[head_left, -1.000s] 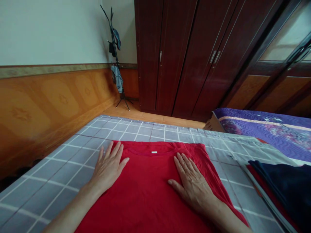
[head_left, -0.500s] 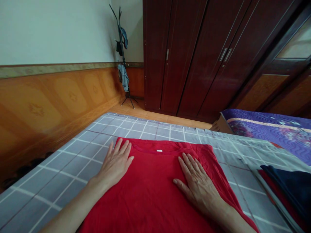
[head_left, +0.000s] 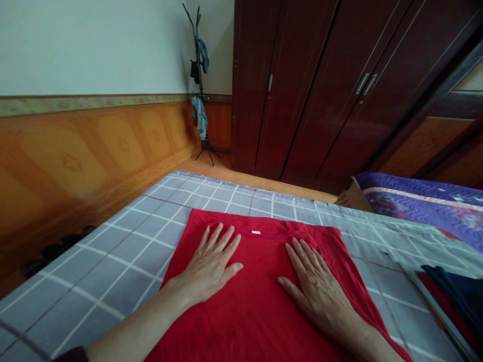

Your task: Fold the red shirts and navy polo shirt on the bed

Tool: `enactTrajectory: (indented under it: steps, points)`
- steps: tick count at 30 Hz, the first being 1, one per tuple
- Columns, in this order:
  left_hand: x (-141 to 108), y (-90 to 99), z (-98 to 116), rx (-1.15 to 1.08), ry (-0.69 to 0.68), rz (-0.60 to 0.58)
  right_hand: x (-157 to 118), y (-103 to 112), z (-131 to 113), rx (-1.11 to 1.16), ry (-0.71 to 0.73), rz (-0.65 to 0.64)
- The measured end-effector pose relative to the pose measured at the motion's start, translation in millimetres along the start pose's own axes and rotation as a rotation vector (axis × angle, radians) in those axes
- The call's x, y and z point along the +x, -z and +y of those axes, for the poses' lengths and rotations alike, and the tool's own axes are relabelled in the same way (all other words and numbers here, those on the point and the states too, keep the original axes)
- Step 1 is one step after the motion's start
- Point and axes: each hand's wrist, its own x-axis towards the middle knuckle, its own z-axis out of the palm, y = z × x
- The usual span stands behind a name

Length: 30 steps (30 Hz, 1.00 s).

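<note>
A red shirt (head_left: 260, 301) lies spread on the checked bed cover, its neckline with a small white label (head_left: 256, 232) at the far side. My left hand (head_left: 213, 264) rests flat on the shirt's upper left part, fingers apart and pointing away. On the upper right part lies my right hand (head_left: 319, 286), palm down with the thumb spread. Neither hand grips anything. The shirt's near end runs out of the frame at the bottom.
Folded dark blue, red and grey clothes (head_left: 456, 301) sit at the right on the checked cover (head_left: 124, 241). Beyond are a dark red wardrobe (head_left: 294, 90), a coat rack (head_left: 201, 80) and a purple quilted cover (head_left: 422, 196). Dark objects (head_left: 60, 246) lie low at the left.
My left hand has slid right, from the shirt's left edge inward onto the cloth. My right hand stays at nearly the same spot on the shirt. The view has shifted slightly.
</note>
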Motion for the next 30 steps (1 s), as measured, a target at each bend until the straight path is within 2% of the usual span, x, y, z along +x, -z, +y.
enactTrajectory:
  steps: [3,8,12,16,18,21,25,27,29,30]
  points:
    - [-2,0.4,5,-0.052,-0.074,-0.021,-1,-3,3,0.013,0.000,-0.004]
    - [-5,-0.4,6,-0.093,-0.063,-0.017,-1,-3,2,0.007,-0.007,-0.001]
    - [-5,-1.4,4,-0.113,-0.075,0.005,11,8,-31,0.071,0.042,-0.002]
    - [-6,-3.6,3,-0.142,-0.076,0.012,33,19,-77,0.193,0.170,-0.186]
    - [-6,-4.9,3,-0.153,-0.069,0.014,41,17,-84,0.203,0.199,-0.237]
    - [-7,-5.3,1,-0.160,-0.055,0.017,40,9,-62,0.130,0.181,-0.242]
    - [-7,-4.1,0,-0.149,-0.051,0.004,19,-3,2,0.001,0.008,-0.172]
    - [-7,-4.2,-1,-0.152,-0.055,-0.004,8,-3,24,-0.033,-0.070,-0.116]
    - [-6,-5.0,-1,-0.155,-0.057,0.003,2,1,24,-0.055,-0.127,-0.057]
    - [-6,-5.6,-1,-0.153,-0.057,0.007,0,4,14,-0.057,-0.131,-0.033]
